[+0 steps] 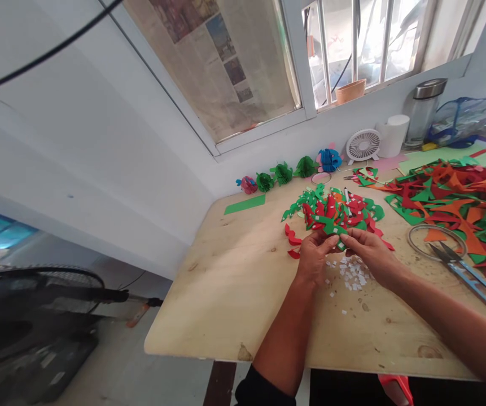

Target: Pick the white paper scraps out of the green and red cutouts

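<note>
Between my two hands is a green paper cutout (331,226) with small white squares on it. My left hand (315,255) pinches its near left part, and my right hand (363,247) grips its right end with closed fingers. Just beyond lies a pile of red, green and orange cutouts (355,207), many bearing the same white squares. Small white paper squares (355,274) are scattered on the wooden table (226,282) beneath my hands. A few red wavy strips (292,235) rest left of the pile.
At the right are a heap of coloured paper scraps (458,197), a tape ring (414,239) and blue-handled snips (480,285). Along the wall stand green paper figures (284,173), a small white fan (363,145) and a glass bottle (420,118). A green strip (245,204) lies far left.
</note>
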A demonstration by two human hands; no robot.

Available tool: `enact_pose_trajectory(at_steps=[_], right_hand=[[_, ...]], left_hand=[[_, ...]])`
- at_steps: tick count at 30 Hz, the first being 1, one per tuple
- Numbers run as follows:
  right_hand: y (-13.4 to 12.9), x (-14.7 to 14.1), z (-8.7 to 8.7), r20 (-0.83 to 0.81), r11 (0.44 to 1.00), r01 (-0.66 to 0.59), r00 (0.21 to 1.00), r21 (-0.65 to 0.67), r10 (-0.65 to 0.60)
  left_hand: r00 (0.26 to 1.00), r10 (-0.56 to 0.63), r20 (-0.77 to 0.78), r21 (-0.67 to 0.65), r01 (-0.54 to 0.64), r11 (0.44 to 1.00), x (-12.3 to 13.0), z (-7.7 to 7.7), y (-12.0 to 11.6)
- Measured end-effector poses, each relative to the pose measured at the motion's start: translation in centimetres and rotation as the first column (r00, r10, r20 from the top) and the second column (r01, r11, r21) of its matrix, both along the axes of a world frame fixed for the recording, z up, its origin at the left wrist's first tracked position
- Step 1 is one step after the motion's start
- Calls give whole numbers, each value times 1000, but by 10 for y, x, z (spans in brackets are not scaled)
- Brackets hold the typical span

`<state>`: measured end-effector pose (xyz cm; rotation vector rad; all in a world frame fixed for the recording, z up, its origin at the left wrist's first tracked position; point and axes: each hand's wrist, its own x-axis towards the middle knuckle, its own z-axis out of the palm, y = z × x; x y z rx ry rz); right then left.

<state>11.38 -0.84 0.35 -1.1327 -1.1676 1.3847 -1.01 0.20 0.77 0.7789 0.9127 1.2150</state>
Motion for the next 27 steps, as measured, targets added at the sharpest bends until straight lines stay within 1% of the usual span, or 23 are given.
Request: enact_pose_trajectory(at_steps=[3,5,7,10,12,16,19,21,24,27], right_hand=[[-1,0,0,87,999,21,996,42,-25],[-1,0,0,127,998,3,992,65,-11],[0,-1,-1,134,997,-28,991,65,19],[1,0,-6,126,995,-86,989,43,80],[4,1,-12,139,992,-101,986,71,90],[7,4,-21,215,980,-113,974,163,77],[6,6,-20,310,971,-88,950,223,14],[5,6,-18,354,964,-80,935,255,-16],[4,5,-17,341,962,-66,939,266,-30],[4,2,-15,265,970,-44,964,240,-22]], left_hand=[[999,43,16,-28,-42,999,0,0,0],[996,85,-5,-47,-86,995,1,-1,0],[993,114,-13,-45,-115,992,2,-2,0],[990,142,17,-28,-141,990,2,-4,0],[989,136,53,-33,-134,990,2,-3,0],[986,71,149,-73,-61,995,0,0,-2],[983,51,177,-107,-32,994,-2,1,-2],[982,60,181,-120,-39,992,-2,1,-2],[982,76,173,-123,-55,991,-1,0,-1],[986,68,155,-106,-52,993,-1,2,-2]])
